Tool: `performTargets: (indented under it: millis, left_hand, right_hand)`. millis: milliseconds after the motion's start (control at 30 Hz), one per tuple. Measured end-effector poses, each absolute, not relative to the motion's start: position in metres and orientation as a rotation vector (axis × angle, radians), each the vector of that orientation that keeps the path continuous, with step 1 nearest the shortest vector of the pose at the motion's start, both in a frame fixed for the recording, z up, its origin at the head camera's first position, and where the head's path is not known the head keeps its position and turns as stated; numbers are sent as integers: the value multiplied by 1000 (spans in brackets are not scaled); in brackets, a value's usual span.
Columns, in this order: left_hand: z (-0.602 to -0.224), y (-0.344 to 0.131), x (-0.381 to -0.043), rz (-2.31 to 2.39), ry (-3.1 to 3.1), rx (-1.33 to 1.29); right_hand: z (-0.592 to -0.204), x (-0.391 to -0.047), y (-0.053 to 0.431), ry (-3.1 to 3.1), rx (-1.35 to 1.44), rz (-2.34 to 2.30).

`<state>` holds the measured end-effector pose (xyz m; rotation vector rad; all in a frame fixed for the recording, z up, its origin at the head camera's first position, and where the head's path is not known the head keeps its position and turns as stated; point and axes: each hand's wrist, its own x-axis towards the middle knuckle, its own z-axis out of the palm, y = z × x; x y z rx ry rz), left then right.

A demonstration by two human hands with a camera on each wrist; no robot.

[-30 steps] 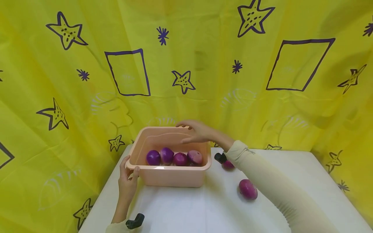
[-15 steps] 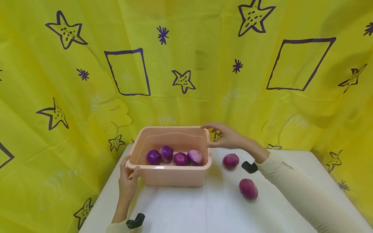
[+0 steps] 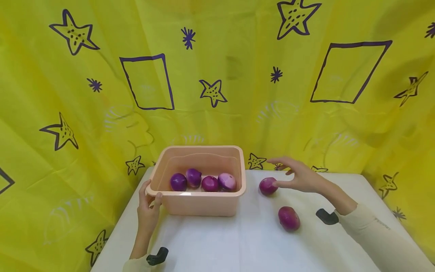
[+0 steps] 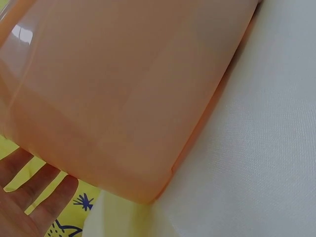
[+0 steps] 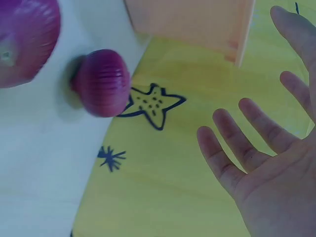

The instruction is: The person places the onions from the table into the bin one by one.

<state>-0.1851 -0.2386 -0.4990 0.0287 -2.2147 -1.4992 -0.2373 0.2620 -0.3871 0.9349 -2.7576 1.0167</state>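
A peach plastic bin [image 3: 200,204] stands on the table with several purple onions [image 3: 210,184] on its floor. My left hand [image 3: 148,211] holds the bin's front left corner, thumb at the front rim and fingers along the left side. In the left wrist view, those fingers [image 4: 54,197] show beside the bin's wall [image 4: 123,98]. To the right of the bin, my right hand [image 3: 300,177] is in the air with fingers spread, holding nothing. Its thumb overlaps an onion [image 3: 267,186] in the head view, while the right wrist view shows this onion [image 5: 103,83] apart from the hand [image 5: 276,182].
Another onion [image 3: 289,218] lies on the white table [image 3: 210,245], nearer the front and right of the bin. Behind the table hangs a yellow curtain [image 3: 238,124] printed with stars and squares. Black wrist cameras [image 3: 158,256] sit at both sleeves.
My right hand has moved from above the bin, past its right rim, to beside the loose onion, uncovering that onion. The left hand has kept its place on the bin.
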Motion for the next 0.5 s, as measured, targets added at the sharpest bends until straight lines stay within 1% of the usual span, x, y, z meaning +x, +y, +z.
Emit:
performTargets:
  millis: [367, 500]
  left_hand:
    - [-498, -239, -184, -1525, -2203, 18]
    - [-499, -238, -185, -1513, -2217, 27]
  right_hand:
    - [-409, -215, 293, -2783, 886, 1046]
    - [-423, -206, 302, -2839, 890, 1066]
